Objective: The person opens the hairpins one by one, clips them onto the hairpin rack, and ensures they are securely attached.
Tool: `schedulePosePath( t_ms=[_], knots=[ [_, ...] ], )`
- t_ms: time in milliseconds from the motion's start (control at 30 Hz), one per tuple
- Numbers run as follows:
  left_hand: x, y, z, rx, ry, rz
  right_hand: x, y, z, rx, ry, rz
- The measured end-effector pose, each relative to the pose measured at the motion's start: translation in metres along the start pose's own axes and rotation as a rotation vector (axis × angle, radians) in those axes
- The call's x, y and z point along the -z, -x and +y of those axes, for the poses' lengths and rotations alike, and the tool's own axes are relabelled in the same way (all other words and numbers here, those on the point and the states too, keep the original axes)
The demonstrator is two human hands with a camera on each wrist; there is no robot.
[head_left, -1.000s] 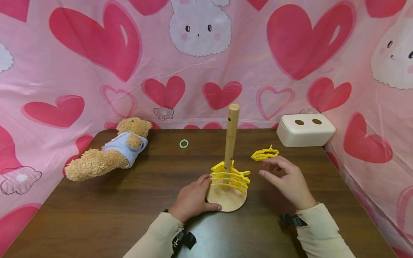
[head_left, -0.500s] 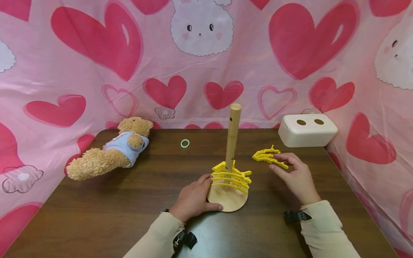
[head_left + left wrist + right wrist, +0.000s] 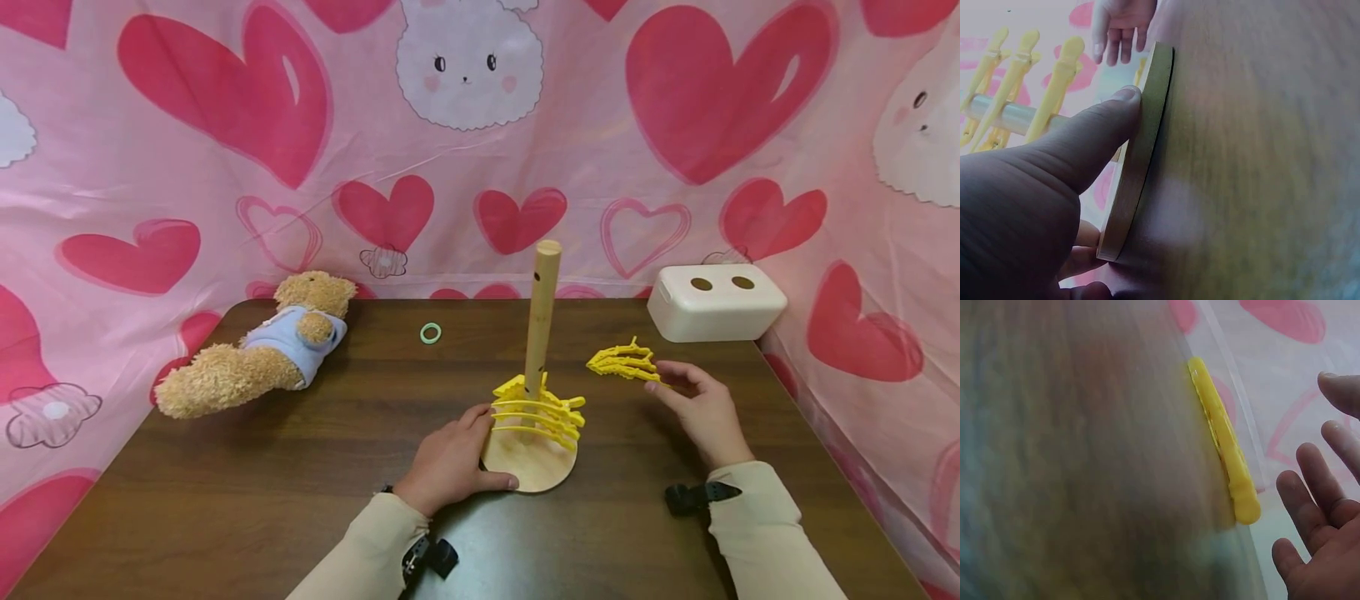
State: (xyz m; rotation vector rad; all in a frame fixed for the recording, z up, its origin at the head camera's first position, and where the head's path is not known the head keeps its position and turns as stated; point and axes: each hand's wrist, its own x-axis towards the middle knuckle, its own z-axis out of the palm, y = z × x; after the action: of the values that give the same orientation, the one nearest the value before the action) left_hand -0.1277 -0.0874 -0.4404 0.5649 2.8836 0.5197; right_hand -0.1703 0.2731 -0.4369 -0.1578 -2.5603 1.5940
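In the head view my left hand (image 3: 453,462) grips the edge of a round wooden base (image 3: 534,475). The left wrist view shows its thumb (image 3: 1100,128) on the base's upper rim and fingers at the far side. A wooden pole (image 3: 542,321) stands upright from the base, with several slim yellow plastic pieces (image 3: 543,421) set across its lower part. My right hand (image 3: 705,412) hovers at the right end of a cluster of yellow plastic pieces (image 3: 622,362) on the table. In the right wrist view its fingers are spread, apart from a round-ended yellow piece (image 3: 1222,437).
A teddy bear (image 3: 288,346) in a light blue top lies on the left of the brown table (image 3: 300,475). Further back is a small green ring (image 3: 431,333). A white box (image 3: 716,304) with two round holes stands at the back right, before a pink heart-print cloth (image 3: 465,158).
My right hand has moved right, from short of the yellow cluster to its right end. The yellow piece at its fingertips, splayed out half a second ago, now lies closer to the others. The left hand stays put.
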Motion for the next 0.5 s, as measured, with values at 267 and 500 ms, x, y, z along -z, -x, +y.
schedulePosePath(
  t_ms=[267,500],
  knots=[
    [0.0,0.0,0.0,0.01,0.01,-0.002,0.003,-0.005,0.012,-0.067,-0.185,0.018],
    [0.001,0.0,0.0,0.021,0.022,-0.01,0.005,-0.008,0.019,-0.078,-0.252,0.053]
  ],
)
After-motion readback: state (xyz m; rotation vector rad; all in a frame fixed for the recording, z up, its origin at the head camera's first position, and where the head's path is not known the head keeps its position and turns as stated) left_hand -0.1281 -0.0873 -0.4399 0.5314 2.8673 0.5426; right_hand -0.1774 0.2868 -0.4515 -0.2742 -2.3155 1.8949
